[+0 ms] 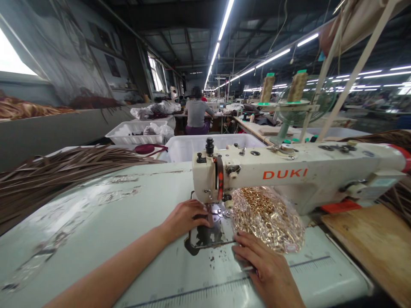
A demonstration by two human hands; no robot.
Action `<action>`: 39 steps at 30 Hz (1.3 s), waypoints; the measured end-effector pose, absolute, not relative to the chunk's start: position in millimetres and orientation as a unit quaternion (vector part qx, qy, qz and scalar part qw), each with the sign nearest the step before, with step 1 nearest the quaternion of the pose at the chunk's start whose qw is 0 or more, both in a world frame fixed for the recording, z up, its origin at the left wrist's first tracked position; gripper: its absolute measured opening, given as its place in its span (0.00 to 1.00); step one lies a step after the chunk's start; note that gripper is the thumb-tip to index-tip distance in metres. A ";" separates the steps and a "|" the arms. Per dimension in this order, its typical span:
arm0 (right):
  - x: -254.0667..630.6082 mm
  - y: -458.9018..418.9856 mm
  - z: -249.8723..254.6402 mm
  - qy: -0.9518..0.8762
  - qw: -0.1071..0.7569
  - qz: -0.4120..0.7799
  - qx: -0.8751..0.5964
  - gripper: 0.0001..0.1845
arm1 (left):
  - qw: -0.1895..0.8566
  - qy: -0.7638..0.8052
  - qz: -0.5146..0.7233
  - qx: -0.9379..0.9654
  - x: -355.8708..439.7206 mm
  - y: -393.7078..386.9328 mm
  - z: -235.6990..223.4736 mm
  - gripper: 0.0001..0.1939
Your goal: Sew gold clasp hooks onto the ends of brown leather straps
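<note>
My left hand (185,219) lies beside the needle area of a white sewing machine (247,171) marked DUKI. Its fingers press together on a small brown strip (210,217) by the presser foot; most of that piece is hidden. My right hand (261,263) rests on the pale green table (154,214), right of the worn metal needle plate (205,237). The fingers of this hand curl over something small with a metallic bit showing, too hidden to name. Just behind it sits a clear plastic bag (269,218) of gold-coloured metal hardware, under the machine arm.
Long brown strips (64,171) are heaped at the left. A white plastic bin (212,141) stands behind the table. Two thread cones (297,87) are on a stand. A wooden board (369,239) lies at the right. A seated person (197,113) is further back.
</note>
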State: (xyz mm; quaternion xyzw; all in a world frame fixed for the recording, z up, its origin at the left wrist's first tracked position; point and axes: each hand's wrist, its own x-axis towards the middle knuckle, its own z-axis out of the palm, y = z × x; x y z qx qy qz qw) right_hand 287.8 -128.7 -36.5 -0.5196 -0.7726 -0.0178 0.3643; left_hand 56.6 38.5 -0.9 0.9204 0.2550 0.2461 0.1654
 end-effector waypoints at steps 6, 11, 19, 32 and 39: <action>288.2 -126.8 -38.2 -0.764 0.388 -0.026 -0.515 0.25 | 0.159 0.274 0.209 0.925 58.2 55.5 15.8 0.14; 293.7 -125.7 -34.2 -0.792 0.346 -0.039 -0.501 0.28 | 0.151 0.220 0.157 0.951 59.8 71.4 18.0 0.15; 295.4 -126.5 -34.8 -0.796 0.334 -0.031 -0.503 0.30 | 0.099 0.186 0.124 0.970 57.8 68.1 15.9 0.10; 286.8 -128.6 -32.6 -0.768 0.364 0.004 -0.527 0.27 | -0.097 0.314 0.025 0.944 53.8 -6.0 9.1 0.28; 285.9 -128.0 -32.3 -0.765 0.374 -0.001 -0.525 0.24 | -0.129 0.363 -0.022 0.922 71.2 -10.3 4.0 0.27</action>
